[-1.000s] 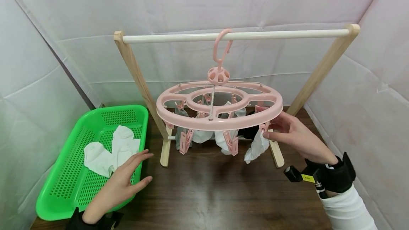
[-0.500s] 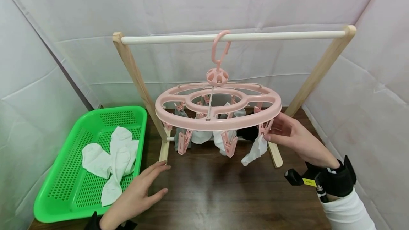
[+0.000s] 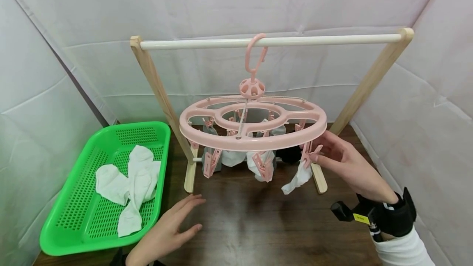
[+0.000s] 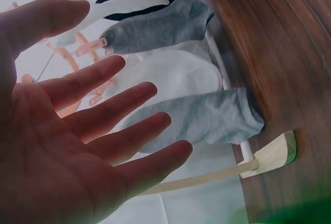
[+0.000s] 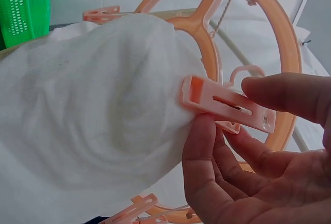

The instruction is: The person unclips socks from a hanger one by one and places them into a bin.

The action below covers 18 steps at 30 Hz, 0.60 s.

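Observation:
My right hand [image 3: 349, 165] is at the right end of a pink oval drying hanger [image 3: 218, 139]. Its thumb and fingers hold a pink clothes peg [image 5: 232, 107], which hangs from the rim. A white sock [image 5: 98, 110] sits at the peg's mouth and hangs below it in the head view. My left hand [image 3: 166, 231] hovers palm inward over the front of the table, fingers spread, holding nothing. Behind its fingers in the left wrist view hang a grey sock [image 4: 160, 27], another grey sock [image 4: 207, 118] and a white one [image 4: 181, 74].
A green basket [image 3: 66, 184] at the left holds white socks [image 3: 138, 180]. The hanger hooks over a white rail [image 3: 325, 41] on a wooden stand, whose right leg [image 3: 373, 81] is beside my right hand. A black sock [image 3: 290, 155] hangs farther back. Pale sheets enclose the table [image 3: 244, 225].
My left hand has moved right, away from the basket, and one white sock there now lies extended toward the front. My right hand stays at the peg, whose tilt has changed slightly.

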Available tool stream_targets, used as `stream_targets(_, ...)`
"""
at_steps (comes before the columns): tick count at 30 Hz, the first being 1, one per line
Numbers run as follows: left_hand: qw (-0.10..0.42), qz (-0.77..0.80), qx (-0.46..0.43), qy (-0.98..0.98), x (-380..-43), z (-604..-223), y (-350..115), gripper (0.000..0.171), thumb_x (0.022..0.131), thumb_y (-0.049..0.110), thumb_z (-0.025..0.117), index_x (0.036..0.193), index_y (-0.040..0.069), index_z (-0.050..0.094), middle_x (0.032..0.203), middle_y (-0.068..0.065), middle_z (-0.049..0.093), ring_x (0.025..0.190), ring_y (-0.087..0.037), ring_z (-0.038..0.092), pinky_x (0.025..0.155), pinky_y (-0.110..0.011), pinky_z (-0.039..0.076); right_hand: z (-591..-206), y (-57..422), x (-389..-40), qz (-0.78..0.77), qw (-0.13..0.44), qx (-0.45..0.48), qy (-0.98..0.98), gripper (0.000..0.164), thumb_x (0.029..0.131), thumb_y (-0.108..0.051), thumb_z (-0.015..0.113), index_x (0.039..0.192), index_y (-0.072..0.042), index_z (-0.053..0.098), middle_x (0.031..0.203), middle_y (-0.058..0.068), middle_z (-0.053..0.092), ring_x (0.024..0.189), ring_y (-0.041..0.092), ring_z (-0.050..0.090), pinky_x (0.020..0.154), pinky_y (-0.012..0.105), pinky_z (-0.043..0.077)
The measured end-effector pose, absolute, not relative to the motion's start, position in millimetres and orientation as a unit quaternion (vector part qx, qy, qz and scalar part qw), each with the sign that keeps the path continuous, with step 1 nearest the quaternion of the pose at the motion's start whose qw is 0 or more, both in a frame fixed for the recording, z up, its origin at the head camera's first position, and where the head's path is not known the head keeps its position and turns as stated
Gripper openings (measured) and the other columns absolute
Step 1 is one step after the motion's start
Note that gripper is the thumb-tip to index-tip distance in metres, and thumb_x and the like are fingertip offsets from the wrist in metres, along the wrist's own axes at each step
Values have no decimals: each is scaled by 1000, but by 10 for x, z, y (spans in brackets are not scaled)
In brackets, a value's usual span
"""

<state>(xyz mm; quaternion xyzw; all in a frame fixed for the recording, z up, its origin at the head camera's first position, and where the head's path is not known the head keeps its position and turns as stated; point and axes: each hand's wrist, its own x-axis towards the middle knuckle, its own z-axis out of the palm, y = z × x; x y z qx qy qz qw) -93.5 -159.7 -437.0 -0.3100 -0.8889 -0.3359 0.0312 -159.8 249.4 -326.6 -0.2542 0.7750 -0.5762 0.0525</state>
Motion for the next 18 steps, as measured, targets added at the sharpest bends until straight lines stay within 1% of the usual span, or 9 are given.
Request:
stream_targets(4, 11, -343, -314, -885, -927, -4397, -1569, 42, 92, 19, 68, 131, 10, 54, 135, -14, 52, 125, -41, 46, 90, -53, 46, -3267, 2486, -1555, -573, 48, -249, 779, 29, 97, 0, 56, 126, -3, 49, 109, 17, 56, 91, 25, 60, 72, 27, 51)
stream_targets(10, -2, -345, -315, -884, -916, -4421, -1525, 41, 94, 22, 66, 132, 10, 54, 135, -12, 52, 126, -40, 46, 91, -53, 46, -3274, 2459, -1489, -573, 48, -248, 779, 33, 97, 0, 56, 129, -4, 48, 113, 17, 55, 92, 23, 61, 72, 27, 51)
stream_targets(14, -11, -360, -323, -875, -933, -4441, -1473, 41, 96, 23, 64, 133, 11, 53, 136, -12, 52, 127, -39, 45, 93, -52, 45, -3288, 2423, -1460, -573, 42, -247, 780, 32, 97, 0, 56, 127, -3, 49, 113, 17, 55, 93, 23, 61, 72, 27, 50)
stream_targets(18, -33, -393, -330, -858, -987, -4493, -1389, 40, 98, 25, 60, 135, 12, 52, 136, -12, 52, 128, -38, 44, 97, -51, 42, -3314, 2372, -1437, -568, 34, -242, 786, 32, 96, -1, 58, 127, -4, 49, 113, 16, 56, 93, 23, 60, 73, 28, 50)
